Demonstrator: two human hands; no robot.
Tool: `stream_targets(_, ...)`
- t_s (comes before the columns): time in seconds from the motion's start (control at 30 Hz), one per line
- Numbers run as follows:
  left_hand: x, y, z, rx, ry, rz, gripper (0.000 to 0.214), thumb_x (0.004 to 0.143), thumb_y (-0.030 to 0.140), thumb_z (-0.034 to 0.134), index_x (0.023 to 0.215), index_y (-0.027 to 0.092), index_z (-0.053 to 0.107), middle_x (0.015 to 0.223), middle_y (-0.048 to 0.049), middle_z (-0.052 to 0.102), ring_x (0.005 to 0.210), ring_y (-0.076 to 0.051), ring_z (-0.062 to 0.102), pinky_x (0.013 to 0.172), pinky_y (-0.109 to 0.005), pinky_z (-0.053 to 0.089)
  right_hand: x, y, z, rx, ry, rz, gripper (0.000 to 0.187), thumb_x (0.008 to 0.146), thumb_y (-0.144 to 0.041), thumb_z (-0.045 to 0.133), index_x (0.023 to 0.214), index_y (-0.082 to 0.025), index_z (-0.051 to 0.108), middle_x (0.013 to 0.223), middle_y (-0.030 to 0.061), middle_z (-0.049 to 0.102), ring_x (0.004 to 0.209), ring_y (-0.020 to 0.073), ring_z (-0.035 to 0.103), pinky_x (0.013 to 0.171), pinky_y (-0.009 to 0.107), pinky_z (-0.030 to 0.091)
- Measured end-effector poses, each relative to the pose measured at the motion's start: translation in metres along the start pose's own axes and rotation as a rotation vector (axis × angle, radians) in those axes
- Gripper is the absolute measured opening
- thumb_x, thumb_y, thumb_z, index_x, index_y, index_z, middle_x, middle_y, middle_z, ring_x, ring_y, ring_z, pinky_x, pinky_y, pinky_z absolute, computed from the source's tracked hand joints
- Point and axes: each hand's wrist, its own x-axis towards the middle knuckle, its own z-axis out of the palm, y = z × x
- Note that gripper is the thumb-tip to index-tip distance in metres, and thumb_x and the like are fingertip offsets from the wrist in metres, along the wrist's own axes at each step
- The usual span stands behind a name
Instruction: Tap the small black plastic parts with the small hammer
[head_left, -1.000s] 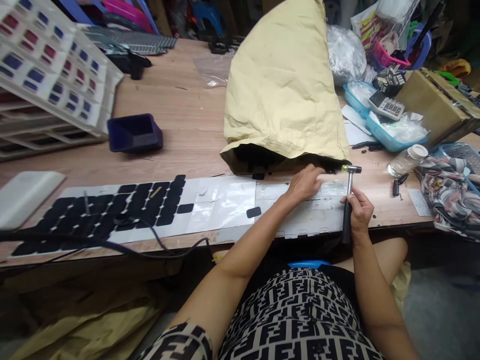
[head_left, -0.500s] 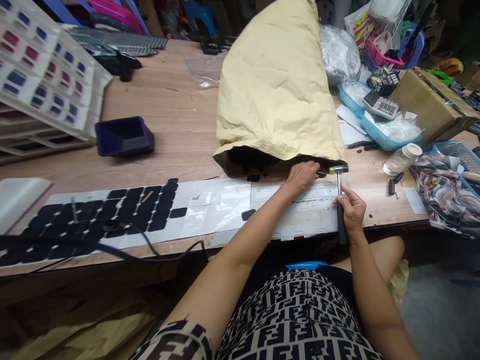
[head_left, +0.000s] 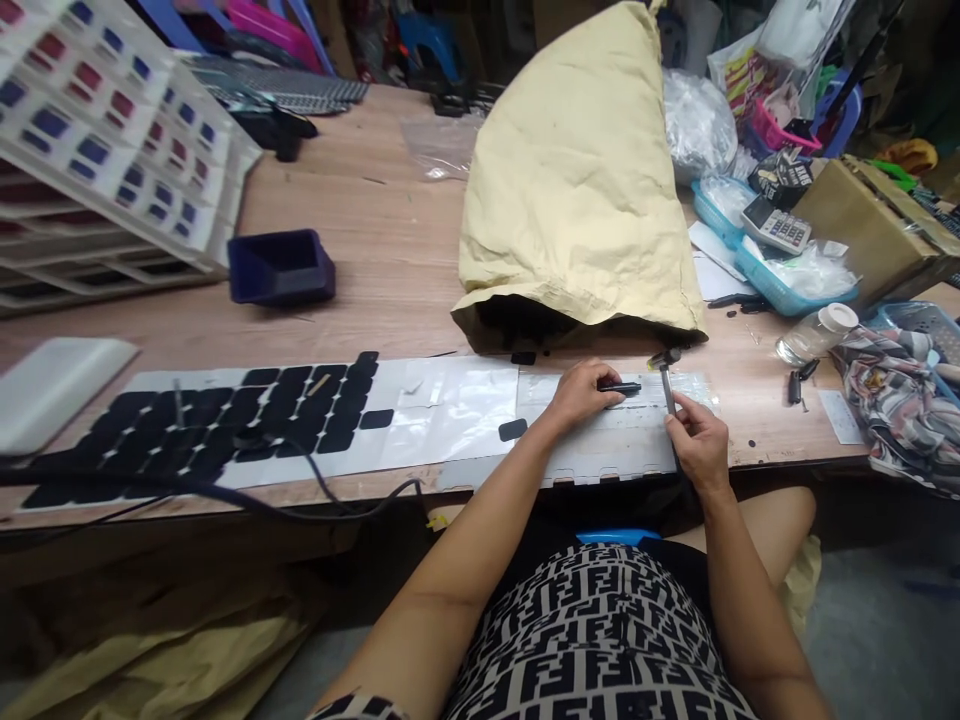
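Observation:
My left hand point(head_left: 581, 397) is closed on a small black stick-shaped piece point(head_left: 621, 388), just above the pale board point(head_left: 581, 450) at the table's front edge. My right hand point(head_left: 697, 440) grips the handle of a small hammer point(head_left: 667, 375), whose head points up and away from me, close to the black piece. Behind both hands lies a large tan paper sack point(head_left: 577, 190), its dark mouth facing me. Black rounded pads point(head_left: 285, 410) cover the left part of a white sheet point(head_left: 442, 405), and a loose pad point(head_left: 514, 430) rests near the board.
To the left are a white plastic rack point(head_left: 127, 150), a dark blue bin point(head_left: 281, 268) and a black cable point(head_left: 225, 492) crossing the pads. On the right stand blue baskets point(head_left: 799, 280), a calculator point(head_left: 776, 225), a clear jar point(head_left: 816, 335), a cardboard box point(head_left: 874, 225) and bunched cloth point(head_left: 892, 400).
My left hand has drawn back from the sack's mouth toward me, bringing the black piece over the board. The hammer head has tilted and dropped slightly in my right hand. The view has shifted.

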Motion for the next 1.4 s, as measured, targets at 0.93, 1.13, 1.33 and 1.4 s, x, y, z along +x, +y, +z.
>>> stream_targets(0.93, 0.003, 0.005, -0.002, -0.051, -0.003, -0.024, 0.018, 0.072, 0.022, 0.079, 0.089, 0.018, 0.079, 0.087, -0.0011, 0.068, 0.084, -0.017, 0.064, 0.075, -0.029, 0.047, -0.013, -0.015, 0.0, -0.212, -0.061, -0.186, 0.037, 0.085, -0.026, 0.063, 0.119, -0.018, 0.076, 0.07, 0.0026, 0.064, 0.065, 0.0183, 0.057, 0.067, 0.033, 0.053)
stream_targets(1.13, 0.004, 0.003, -0.001, -0.008, 0.0, -0.022, 0.018, 0.073, 0.026, 0.079, 0.09, 0.019, 0.078, 0.091, -0.0021, 0.069, 0.088, -0.019, 0.064, 0.08, -0.031, 0.048, 0.007, 0.006, 0.0, -0.023, 0.012, 0.016, 0.037, 0.081, -0.032, 0.067, 0.114, -0.017, 0.076, 0.069, -0.0012, 0.059, 0.062, 0.0143, 0.052, 0.064, 0.031, 0.049)
stream_targets(1.33, -0.017, 0.02, -0.01, -0.132, -0.093, 0.071, 0.021, 0.079, 0.034, 0.076, 0.094, 0.019, 0.075, 0.095, -0.0039, 0.068, 0.092, -0.02, 0.062, 0.081, -0.031, 0.048, 0.013, 0.014, 0.0, 0.235, 0.001, 0.17, 0.039, 0.077, -0.033, 0.07, 0.112, -0.016, 0.076, 0.061, -0.0052, 0.057, 0.059, 0.0127, 0.052, 0.064, 0.029, 0.046)
stream_targets(1.4, -0.038, 0.036, -0.011, -0.318, -0.279, 0.078, 0.027, 0.084, 0.04, 0.073, 0.101, 0.02, 0.073, 0.098, -0.0038, 0.069, 0.088, -0.019, 0.063, 0.078, -0.029, 0.048, 0.012, 0.015, -0.002, 0.272, 0.0, 0.179, 0.038, 0.076, -0.033, 0.071, 0.111, -0.017, 0.076, 0.061, -0.0055, 0.059, 0.059, 0.0124, 0.053, 0.064, 0.029, 0.046)
